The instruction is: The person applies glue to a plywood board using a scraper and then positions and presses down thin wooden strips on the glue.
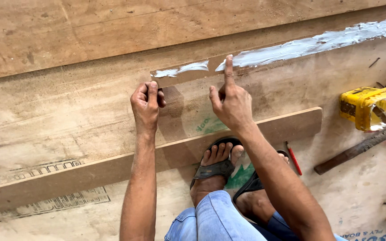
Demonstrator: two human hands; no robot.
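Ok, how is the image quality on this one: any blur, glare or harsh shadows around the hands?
Head view: sharp throughout, lit by soft, even daylight; the left hand casts a mild shadow on the plywood to its right; the right hand is crisp on the white glue, which looks bright but not blown out; board edges bow slightly, suggesting a wide lens.

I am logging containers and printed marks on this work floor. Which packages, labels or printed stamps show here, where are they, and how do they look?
Yellow glue tub: right edge, boxy, white paste inside, a stick in it.
Green printed mark: on the plywood sheet below the right hand, partly hidden.
Grey block stamp: lower left, faded outline print.
Blue print: bottom right corner, cut off.
No screens.
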